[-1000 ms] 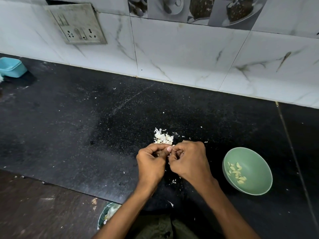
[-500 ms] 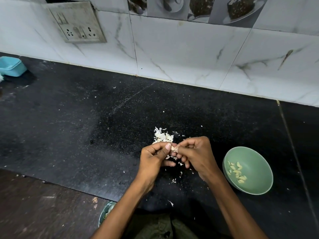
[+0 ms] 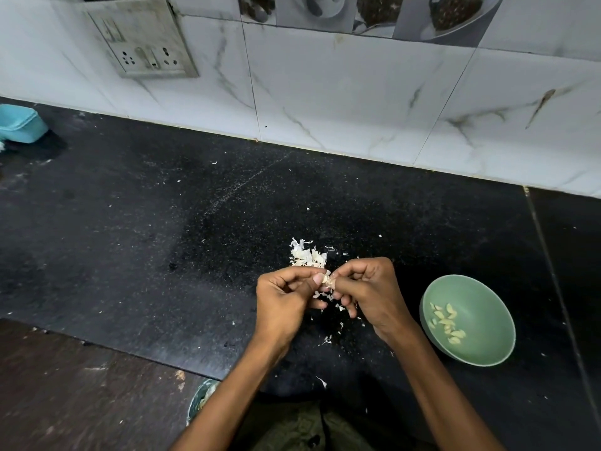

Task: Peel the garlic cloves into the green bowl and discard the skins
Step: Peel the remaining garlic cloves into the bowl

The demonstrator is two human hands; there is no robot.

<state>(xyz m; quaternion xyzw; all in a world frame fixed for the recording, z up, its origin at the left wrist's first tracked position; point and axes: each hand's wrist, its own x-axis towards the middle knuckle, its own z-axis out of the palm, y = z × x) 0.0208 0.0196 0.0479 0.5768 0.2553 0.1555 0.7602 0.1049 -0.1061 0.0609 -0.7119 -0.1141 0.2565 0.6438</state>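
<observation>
Black counter (image 3: 130, 239) | both hands (image 3: 328, 284) pinch garlic clove (image 3: 330, 280) | axis unclear | green bowl (image 3: 481, 294) right

Location: home kitchen — black stone counter (image 3: 130, 229) against a marbled tile wall (image 3: 341, 102), socket plate (image 3: 143, 40) upper left, food-picture tiles (image 3: 374, 11) along the top edge.

The speckled black stone tabletop (image 3: 130, 242) carries a green bowl (image 3: 494, 340) of peeled garlic cloves (image 3: 447, 322) at right, a heap of white garlic skins (image 3: 307, 255) mid-surface with flakes scattered nearby, and a turquoise container (image 3: 19, 123) far left.
</observation>
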